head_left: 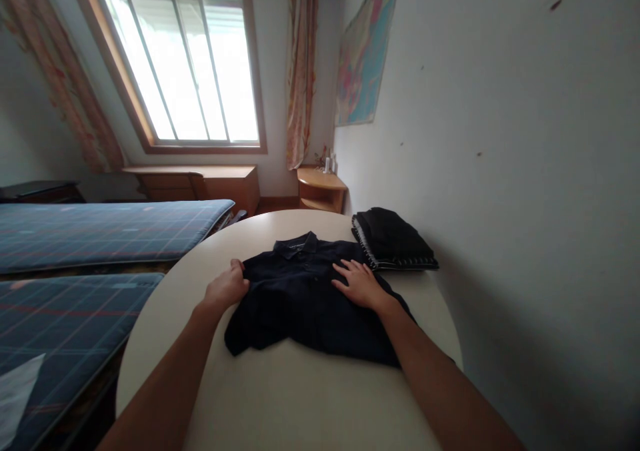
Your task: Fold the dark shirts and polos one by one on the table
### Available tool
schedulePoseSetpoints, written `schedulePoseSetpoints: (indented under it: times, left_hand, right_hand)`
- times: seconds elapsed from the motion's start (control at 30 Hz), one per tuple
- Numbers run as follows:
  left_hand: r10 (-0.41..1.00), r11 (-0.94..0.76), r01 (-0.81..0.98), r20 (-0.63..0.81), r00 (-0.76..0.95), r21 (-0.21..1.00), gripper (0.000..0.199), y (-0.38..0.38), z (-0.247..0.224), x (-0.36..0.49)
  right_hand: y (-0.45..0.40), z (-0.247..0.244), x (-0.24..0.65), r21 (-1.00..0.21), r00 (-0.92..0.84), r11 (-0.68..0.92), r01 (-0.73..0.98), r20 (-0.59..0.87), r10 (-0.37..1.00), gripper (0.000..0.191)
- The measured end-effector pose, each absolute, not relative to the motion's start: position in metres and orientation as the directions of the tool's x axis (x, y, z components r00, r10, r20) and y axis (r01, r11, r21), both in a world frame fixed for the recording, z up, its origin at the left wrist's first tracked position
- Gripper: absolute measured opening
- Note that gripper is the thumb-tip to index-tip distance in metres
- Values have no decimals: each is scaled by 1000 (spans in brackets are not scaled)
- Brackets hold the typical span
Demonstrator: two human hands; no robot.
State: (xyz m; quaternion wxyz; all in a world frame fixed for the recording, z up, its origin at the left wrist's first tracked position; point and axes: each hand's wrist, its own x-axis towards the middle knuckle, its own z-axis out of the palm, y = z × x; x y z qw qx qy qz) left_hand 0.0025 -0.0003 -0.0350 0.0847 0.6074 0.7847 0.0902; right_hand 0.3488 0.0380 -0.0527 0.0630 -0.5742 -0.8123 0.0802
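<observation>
A dark shirt [305, 311] lies mid-worktop [300, 404]. The left hand [227, 285] grips its edge at ten o'clock; the right hand [361, 285], open, presses flat on it towards two. Just past that, folded black cloth [395, 237] crowds the shirt. The wall [540, 237] bounds three o'clock; plaid mattresses [100, 234] lie towards nine, a corner shelf [323, 179] at twelve.
</observation>
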Motion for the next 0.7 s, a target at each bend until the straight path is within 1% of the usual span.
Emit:
schedulePoseSetpoints:
  times: [0.1, 0.17, 0.2, 0.27, 0.3, 0.37, 0.4, 0.47, 0.53, 0.57, 0.63, 0.7]
  left_hand:
    - [971, 187, 924, 77, -224, 335, 29, 6, -42, -3]
    - [942, 184, 873, 173, -288, 452, 29, 11, -45, -6]
    - [919, 166, 835, 226, -324, 525, 31, 14, -47, -7]
    - [872, 58, 741, 327, -364, 669, 40, 19, -49, -8]
    - [854, -17, 694, 372, -364, 719, 45, 22, -51, -7]
    - [839, -120, 622, 414, -353, 773, 55, 27, -55, -6]
    - [847, -118, 598, 394, -355, 792, 59, 29, -57, -5]
    - [879, -23, 552, 280, -386, 833, 68, 31, -61, -4]
    - [890, 88, 478, 146, -431, 874, 83, 31, -62, -3]
    - [889, 114, 440, 107, -446, 891, 91, 30, -62, -2]
    - [883, 110, 376, 84, -463, 920, 105, 27, -60, 0]
    - [880, 95, 342, 81, -467, 935, 110, 24, -57, 3]
  right_hand:
    - [38, -53, 349, -203, -332, 326, 923, 4, 943, 60]
    - [38, -53, 350, -205, -331, 325, 923, 5, 944, 60]
    - [38, -54, 350, -205, -332, 326, 923, 7, 943, 60]
    - [39, -55, 350, -202, -334, 330, 922, 14, 942, 59]
    - [39, -55, 350, -199, -335, 331, 922, 16, 942, 59]
    - [39, -56, 350, -195, -336, 333, 923, 19, 942, 60]
    - [39, -56, 351, -194, -337, 334, 922, 18, 941, 60]
    - [39, -56, 351, -195, -339, 336, 921, 18, 941, 60]
    - [38, -55, 351, -199, -342, 338, 920, 19, 940, 60]
    - [38, -55, 351, -202, -342, 339, 919, 20, 940, 60]
    - [38, -55, 350, -206, -341, 338, 918, 21, 940, 59]
    - [38, -54, 350, -206, -339, 335, 919, 19, 941, 60]
